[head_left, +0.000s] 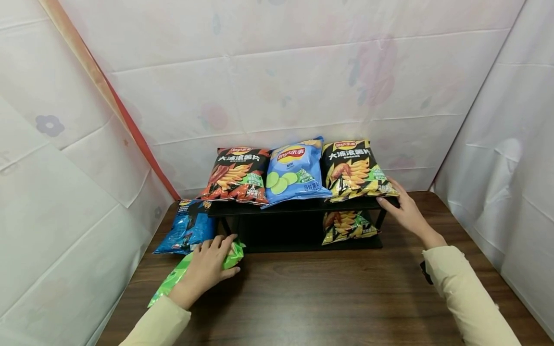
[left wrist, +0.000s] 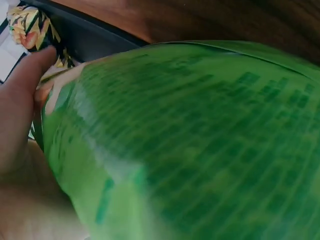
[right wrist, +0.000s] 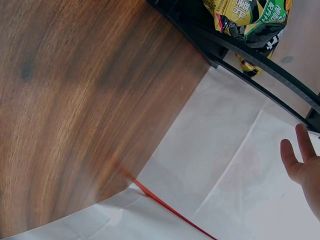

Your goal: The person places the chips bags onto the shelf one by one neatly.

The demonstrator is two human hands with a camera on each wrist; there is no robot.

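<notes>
My left hand (head_left: pixel 207 264) grips a green bag of chips (head_left: pixel 175 276) from above, in front of the left end of a black two-tier shelf (head_left: pixel 294 206). In the left wrist view the green bag (left wrist: pixel 200 140) fills most of the picture, its printed side showing, with my thumb at its end. My right hand (head_left: pixel 404 211) is at the right end of the upper tier, fingertips right by a black-and-yellow chip bag (head_left: pixel 355 168). The right wrist view shows that hand (right wrist: pixel 305 167) with extended fingers beside the shelf frame (right wrist: pixel 255 57).
Beside the yellow bag on the upper tier lean a blue chip bag (head_left: pixel 296 170) and a black-and-red one (head_left: pixel 240 175). Another yellow chip bag (head_left: pixel 348 227) sits on the lower tier, at the right. A darker blue bag (head_left: pixel 188 226) lies left of the shelf on the wooden table (head_left: pixel 346 298).
</notes>
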